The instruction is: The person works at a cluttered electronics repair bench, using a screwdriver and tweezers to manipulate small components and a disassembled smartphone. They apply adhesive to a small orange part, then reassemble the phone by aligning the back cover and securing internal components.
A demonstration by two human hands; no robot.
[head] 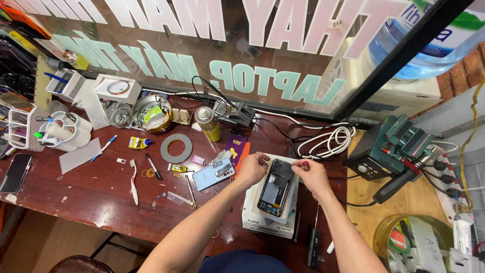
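Bench: my dark red wooden worktop (96, 194) was scuffed.
Window: lettered glass (202, 55) stood behind.
Wall: brick (467, 65) at right.

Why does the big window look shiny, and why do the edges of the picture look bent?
In the head view, the glass window catches light, so pale reflections wash over it. The wide lens curves the edges, so the desk looks bowed. The middle is sharp: the left hand and right hand at the opened phone show clearly, with soft, faint shadows under them.
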